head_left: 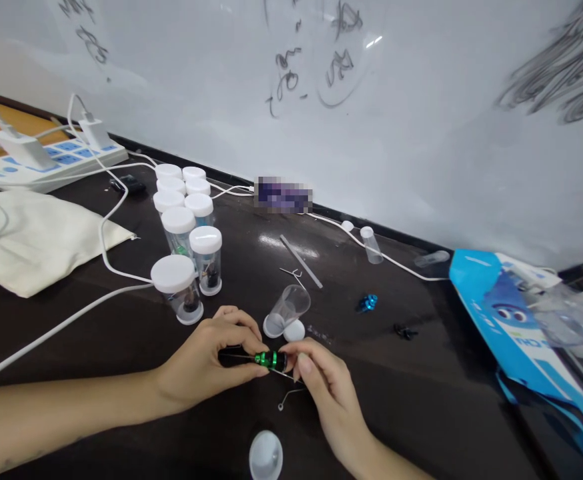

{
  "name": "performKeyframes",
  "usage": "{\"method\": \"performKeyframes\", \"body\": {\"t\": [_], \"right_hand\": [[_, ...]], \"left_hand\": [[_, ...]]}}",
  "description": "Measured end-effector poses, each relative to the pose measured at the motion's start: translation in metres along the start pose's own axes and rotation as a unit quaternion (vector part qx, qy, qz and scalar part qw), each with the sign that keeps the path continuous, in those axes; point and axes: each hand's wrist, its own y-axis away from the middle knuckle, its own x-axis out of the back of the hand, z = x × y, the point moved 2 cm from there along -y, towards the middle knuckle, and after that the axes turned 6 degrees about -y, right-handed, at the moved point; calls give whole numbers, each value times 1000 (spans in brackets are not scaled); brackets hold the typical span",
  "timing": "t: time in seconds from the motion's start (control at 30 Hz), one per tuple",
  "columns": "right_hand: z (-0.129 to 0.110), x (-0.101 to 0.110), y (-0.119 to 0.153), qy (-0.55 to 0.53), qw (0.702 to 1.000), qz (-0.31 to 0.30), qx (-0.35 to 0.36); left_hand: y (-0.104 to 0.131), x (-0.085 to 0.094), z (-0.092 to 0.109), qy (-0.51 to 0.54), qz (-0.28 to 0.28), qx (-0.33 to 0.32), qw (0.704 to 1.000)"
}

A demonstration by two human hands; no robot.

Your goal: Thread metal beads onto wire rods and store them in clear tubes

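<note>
Near the middle of the dark table, a small black and green cylindrical part lies between my two hands. The fingers of my left hand pinch its left end, where thin dark rods run back under the palm. At its right end, my right hand has thumb and fingertips closed on the black tip. A thin metal wire with a small ring shows just below the right fingers. Behind the hands, an open clear cup lies tilted beside a white lid.
Several white-lidded jars stand at the left behind my left hand. A blue metal part and a black part lie to the right, before a blue bag. Another cup is at the front. White cables cross the left side.
</note>
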Motion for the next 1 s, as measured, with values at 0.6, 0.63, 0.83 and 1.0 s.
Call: {"method": "performKeyframes", "body": {"t": [0.6, 0.63, 0.83, 1.0], "right_hand": [[-1, 0, 2, 2, 1000, -2, -9], [0, 0, 2, 1, 1000, -4, -10], [2, 0, -1, -8, 1000, 0, -8], [2, -1, -1, -10, 1000, 3, -3]], "left_hand": [[-1, 3, 5, -5, -2, -5, 1000], [-1, 3, 5, -5, -4, -3, 1000], [0, 3, 4, -8, 0, -2, 1000], [-1, 3, 4, -10, -2, -2, 1000]]}}
